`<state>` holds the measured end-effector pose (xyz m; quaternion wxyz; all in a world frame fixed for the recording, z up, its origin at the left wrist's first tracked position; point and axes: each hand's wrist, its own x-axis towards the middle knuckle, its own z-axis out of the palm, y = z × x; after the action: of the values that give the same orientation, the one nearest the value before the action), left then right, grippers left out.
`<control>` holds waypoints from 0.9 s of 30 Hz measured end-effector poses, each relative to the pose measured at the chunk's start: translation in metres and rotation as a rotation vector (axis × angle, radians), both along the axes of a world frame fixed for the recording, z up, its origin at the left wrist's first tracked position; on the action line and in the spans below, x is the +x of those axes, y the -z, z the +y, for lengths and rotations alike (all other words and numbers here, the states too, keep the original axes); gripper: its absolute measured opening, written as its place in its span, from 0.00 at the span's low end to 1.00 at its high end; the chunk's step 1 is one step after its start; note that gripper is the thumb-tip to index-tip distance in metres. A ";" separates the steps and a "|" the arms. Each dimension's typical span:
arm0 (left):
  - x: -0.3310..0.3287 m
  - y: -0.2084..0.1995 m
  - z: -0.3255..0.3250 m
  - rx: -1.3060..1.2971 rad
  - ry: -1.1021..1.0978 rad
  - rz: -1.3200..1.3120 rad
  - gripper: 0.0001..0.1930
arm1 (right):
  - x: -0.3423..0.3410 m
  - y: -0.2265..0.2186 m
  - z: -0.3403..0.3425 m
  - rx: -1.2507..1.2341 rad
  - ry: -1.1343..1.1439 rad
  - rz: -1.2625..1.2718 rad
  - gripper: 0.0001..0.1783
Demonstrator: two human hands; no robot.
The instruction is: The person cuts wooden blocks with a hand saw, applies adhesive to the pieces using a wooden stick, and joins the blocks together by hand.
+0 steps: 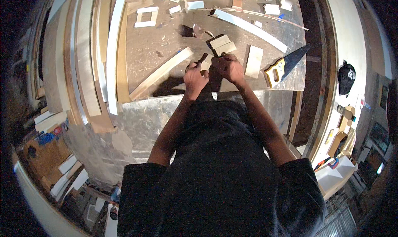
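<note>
1. Left hand (195, 77): fingers curled down over a small pale wood piece (205, 65) at the near part of the workbench (166, 42); the grip looks closed on the piece's near end, though the fingertips are hidden by the knuckles.
2. Right hand (230, 68): also curled, pressed against the same small wood piece from the right side; whether it pinches the piece or a small tool is too blurred to tell.
3. Small wood piece: lies between the two hands, just in front of the person's chest, touching or nearly touching two short blocks (222, 45) set side by side just beyond it. Judged by its look, it is light, stiff and dry (not slippery), thin enough to split at an edge; the flat faces near the ends appear the safest hold.
4. Long wood strip (159, 73): runs diagonally left of the left hand, near it but apart.
5. Flat rectangular board (253, 61): lies just right of the right hand.
6. Hand saw (285, 65) (yellow handle, dark blade): rests farther right, near the bench edge, apart from both hands.
7. Long white slat (250, 28) and scattered offcuts (182, 1): occupy the far part of the bench.
8. Stacked planks (103, 50): lean along the left side of the bench.
</note>
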<state>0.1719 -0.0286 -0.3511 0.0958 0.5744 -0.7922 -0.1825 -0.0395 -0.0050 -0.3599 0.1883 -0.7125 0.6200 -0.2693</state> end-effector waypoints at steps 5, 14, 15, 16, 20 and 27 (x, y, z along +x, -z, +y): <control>0.005 0.001 0.000 0.027 0.005 -0.006 0.20 | 0.001 -0.007 -0.008 0.025 -0.099 0.025 0.21; 0.001 -0.003 0.002 0.031 -0.018 -0.007 0.22 | -0.001 -0.024 -0.016 -0.027 -0.214 0.043 0.24; 0.000 -0.004 0.002 0.000 -0.010 -0.024 0.23 | -0.001 -0.024 -0.016 -0.015 -0.205 0.065 0.23; -0.002 -0.005 0.002 -0.031 -0.004 -0.042 0.23 | -0.001 -0.024 -0.016 -0.003 -0.196 0.087 0.23; 0.005 -0.003 0.005 -0.102 0.008 -0.049 0.24 | 0.006 -0.039 -0.010 0.038 -0.136 0.099 0.25; 0.030 -0.022 0.001 0.243 -0.061 0.776 0.26 | -0.008 -0.013 0.014 0.105 0.138 0.071 0.33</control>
<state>0.2015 -0.0275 -0.3292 0.3246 0.4932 -0.6525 -0.4750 -0.0471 0.0087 -0.3465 0.1843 -0.6663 0.6871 -0.2234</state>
